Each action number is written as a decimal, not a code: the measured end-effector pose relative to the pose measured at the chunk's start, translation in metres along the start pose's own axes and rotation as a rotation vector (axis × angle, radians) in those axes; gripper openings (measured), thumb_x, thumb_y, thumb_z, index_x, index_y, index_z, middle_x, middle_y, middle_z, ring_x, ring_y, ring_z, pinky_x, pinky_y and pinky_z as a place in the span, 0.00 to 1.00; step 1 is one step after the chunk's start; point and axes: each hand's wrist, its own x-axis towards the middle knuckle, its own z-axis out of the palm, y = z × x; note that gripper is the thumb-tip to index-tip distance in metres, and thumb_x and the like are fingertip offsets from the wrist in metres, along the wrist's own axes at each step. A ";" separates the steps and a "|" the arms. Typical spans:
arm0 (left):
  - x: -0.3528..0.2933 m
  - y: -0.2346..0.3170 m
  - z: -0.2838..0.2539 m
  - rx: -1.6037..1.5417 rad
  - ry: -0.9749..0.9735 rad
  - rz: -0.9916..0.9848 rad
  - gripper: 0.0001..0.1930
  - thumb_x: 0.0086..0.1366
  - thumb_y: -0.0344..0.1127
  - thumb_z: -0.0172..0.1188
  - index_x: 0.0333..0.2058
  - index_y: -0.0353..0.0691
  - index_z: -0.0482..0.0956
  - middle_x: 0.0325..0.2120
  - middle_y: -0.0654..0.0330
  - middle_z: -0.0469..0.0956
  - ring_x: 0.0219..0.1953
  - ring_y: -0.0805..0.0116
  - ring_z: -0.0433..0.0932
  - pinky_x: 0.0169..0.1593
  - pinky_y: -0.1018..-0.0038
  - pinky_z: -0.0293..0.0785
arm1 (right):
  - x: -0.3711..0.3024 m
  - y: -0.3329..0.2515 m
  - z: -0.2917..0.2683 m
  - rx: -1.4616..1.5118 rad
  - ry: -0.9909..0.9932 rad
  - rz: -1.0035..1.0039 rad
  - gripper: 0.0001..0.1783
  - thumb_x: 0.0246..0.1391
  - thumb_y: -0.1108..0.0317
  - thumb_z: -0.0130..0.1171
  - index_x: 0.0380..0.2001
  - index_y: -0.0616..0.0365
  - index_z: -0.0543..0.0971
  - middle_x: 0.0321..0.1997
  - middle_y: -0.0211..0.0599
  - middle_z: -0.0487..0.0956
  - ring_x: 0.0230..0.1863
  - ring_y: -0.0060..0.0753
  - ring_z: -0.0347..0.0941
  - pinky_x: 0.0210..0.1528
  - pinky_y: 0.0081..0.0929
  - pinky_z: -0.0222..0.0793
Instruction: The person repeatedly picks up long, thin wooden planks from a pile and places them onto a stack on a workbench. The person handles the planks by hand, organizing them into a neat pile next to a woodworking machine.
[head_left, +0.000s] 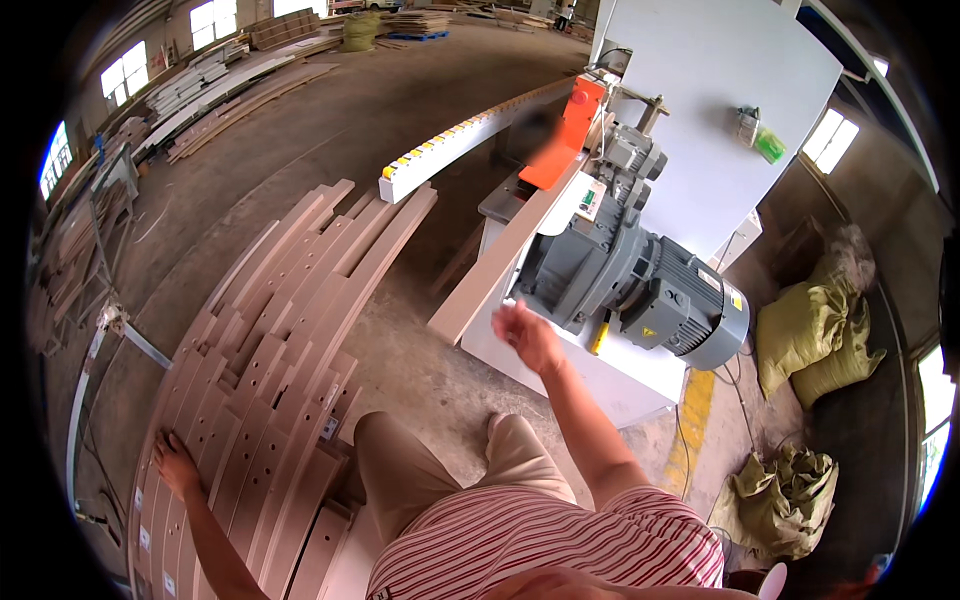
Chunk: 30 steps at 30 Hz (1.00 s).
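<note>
Two hands work here: the left hand (178, 468), fingers spread, rests on stacked planks (262, 395), which could slide if leaned on. The right hand (530, 340), fingers loosely bent, seemingly empty, is beside the board (514, 252), whose jutting end could catch it. Stickers (330, 428) are illegible.

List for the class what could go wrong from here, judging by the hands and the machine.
The right hand is beside the brown board at the machine; it might get pinched if that board shifts. The left hand rests on unevenly stacked boards, which could slide. The yellow-handled tool near the motor might get knocked off.
</note>
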 end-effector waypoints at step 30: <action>-0.170 0.197 -0.238 -0.691 -1.014 0.814 0.45 0.54 0.43 0.67 0.66 0.37 0.52 0.56 0.39 0.67 0.60 0.48 0.66 0.61 0.65 0.63 | -0.115 0.094 0.160 -0.099 -0.493 0.487 0.19 0.61 0.59 0.55 0.41 0.67 0.74 0.36 0.45 0.81 0.37 0.36 0.80 0.42 0.29 0.79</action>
